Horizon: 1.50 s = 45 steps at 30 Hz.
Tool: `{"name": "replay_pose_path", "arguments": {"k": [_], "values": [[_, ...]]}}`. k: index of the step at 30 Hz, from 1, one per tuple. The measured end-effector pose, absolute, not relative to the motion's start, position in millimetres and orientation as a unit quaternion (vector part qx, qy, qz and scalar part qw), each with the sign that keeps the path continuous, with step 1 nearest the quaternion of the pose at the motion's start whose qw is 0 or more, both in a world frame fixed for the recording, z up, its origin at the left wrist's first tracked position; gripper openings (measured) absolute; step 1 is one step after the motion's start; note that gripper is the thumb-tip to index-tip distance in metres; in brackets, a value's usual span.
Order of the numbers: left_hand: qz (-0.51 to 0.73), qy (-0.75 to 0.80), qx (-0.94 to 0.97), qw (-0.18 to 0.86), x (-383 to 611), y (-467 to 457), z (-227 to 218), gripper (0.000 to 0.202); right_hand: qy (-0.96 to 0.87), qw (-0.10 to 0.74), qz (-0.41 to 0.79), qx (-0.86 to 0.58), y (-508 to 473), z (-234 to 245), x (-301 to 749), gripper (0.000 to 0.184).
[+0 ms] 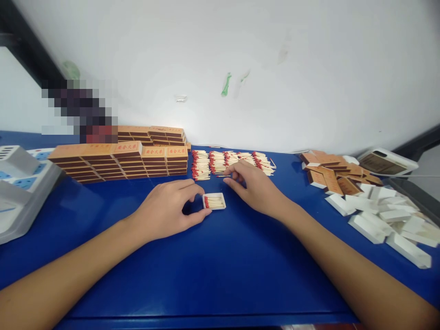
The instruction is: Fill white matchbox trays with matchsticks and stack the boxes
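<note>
A small white matchbox tray (222, 196) lies on the blue table with red-headed matches (215, 202) inside it. My left hand (170, 204) grips its left end between thumb and fingers. Just behind the tray, my right hand (252, 185) is curled in a pinch, thumb and forefinger tips close about a single match (222, 176). Several heaps of loose matches (200, 166) lie in a row beyond both hands, heads mostly to the left. Part of the heaps is hidden behind my right hand.
Stacked orange matchboxes (151, 160) form a wall at the back left. Empty orange sleeves (332, 176) and white trays (369, 224) are piled on the right. A white phone-like device (388, 161) leans behind them. A power strip (30, 183) stands at the left edge.
</note>
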<state>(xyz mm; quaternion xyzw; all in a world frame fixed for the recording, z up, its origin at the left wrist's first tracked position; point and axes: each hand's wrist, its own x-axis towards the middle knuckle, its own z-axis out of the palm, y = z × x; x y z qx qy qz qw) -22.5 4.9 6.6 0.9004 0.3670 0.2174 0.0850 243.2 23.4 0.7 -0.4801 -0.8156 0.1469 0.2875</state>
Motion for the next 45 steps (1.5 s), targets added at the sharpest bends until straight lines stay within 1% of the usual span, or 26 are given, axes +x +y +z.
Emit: {"name": "replay_pose_path", "arguments": {"k": [2,5,7,10,12,15,19,21,23,25,27,29,31,33,35,45], "values": [[0.215,0.364,0.902,0.087,-22.3,4.4,7.7,0.025,-0.815,0.277,0.12,-0.494,32.9,-5.3,250.3,0.002],[0.214,0.366,0.901,0.088,-22.3,4.3,8.7,0.025,-0.824,0.245,0.115,-0.498,39.2,-9.5,254.8,0.01],[0.215,0.367,0.9,0.088,-22.7,4.4,8.6,0.024,-0.83,0.232,0.115,-0.494,39.4,-10.3,254.5,0.011],[0.217,0.368,0.9,0.085,-23.6,4.9,7.5,0.024,-0.826,0.242,0.107,-0.498,39.6,-10.7,253.4,0.006],[0.218,0.368,0.9,0.083,-23.9,5.5,6.9,0.025,-0.821,0.244,0.11,-0.504,40.0,-9.5,253.0,0.009],[0.218,0.372,0.899,0.079,-24.0,6.6,6.6,0.025,-0.819,0.244,0.151,-0.497,35.3,-2.5,250.4,0.015],[0.215,0.38,0.896,0.08,-23.6,7.2,6.3,0.024,-0.821,0.239,0.257,-0.45,15.2,12.2,238.8,0.016],[0.212,0.379,0.897,0.085,-23.4,6.8,6.1,0.024,-0.826,0.232,0.274,-0.434,6.8,16.2,232.5,0.014],[0.212,0.378,0.897,0.086,-23.1,6.2,6.3,0.024,-0.824,0.246,0.269,-0.433,5.8,15.3,229.8,0.014],[0.214,0.377,0.897,0.085,-22.6,5.5,7.0,0.025,-0.812,0.285,0.245,-0.447,13.1,9.5,232.3,0.015],[0.217,0.373,0.898,0.086,-22.0,4.6,8.0,0.025,-0.801,0.323,0.192,-0.466,26.0,1.0,238.8,0.01],[0.212,0.366,0.902,0.09,-21.4,3.4,9.0,0.026,-0.801,0.338,0.134,-0.475,39.3,-7.6,245.7,0.004],[0.206,0.362,0.904,0.095,-21.0,2.2,9.7,0.026,-0.812,0.329,0.105,-0.47,48.7,-13.9,250.1,0.006],[0.202,0.363,0.905,0.095,-20.8,1.5,9.8,0.026,-0.82,0.315,0.101,-0.468,52.5,-17.1,250.9,0.003],[0.204,0.362,0.905,0.091,-20.9,1.5,9.6,0.026,-0.818,0.31,0.103,-0.473,52.2,-17.6,249.2,0.008],[0.221,0.367,0.9,0.079,-23.2,6.3,7.6,0.023,-0.795,0.325,0.123,-0.497,44.2,-7.8,252.0,0.01]]}}
